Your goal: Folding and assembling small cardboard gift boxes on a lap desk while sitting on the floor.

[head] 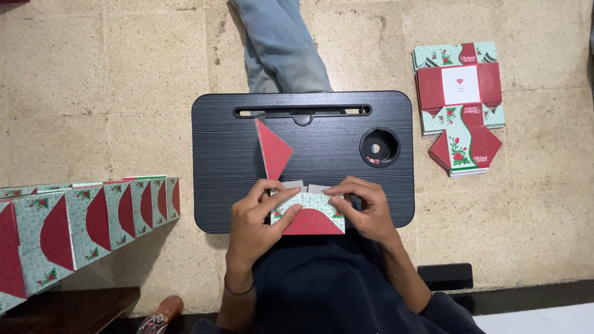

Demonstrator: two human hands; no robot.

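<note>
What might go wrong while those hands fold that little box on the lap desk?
The box sits at the lap desk's near edge, held by the left hand and right hand; it might slip onto the lap. The raised red flap could crease if pressed unevenly. The row of finished boxes leans and might topple if bumped.

Around the work spot
A row of folded boxes (93,222) lines the left, a stack of flat box sheets (461,105) lies right, a denim-clad leg (278,46) stretches across the tiled floor (124,93).
</note>
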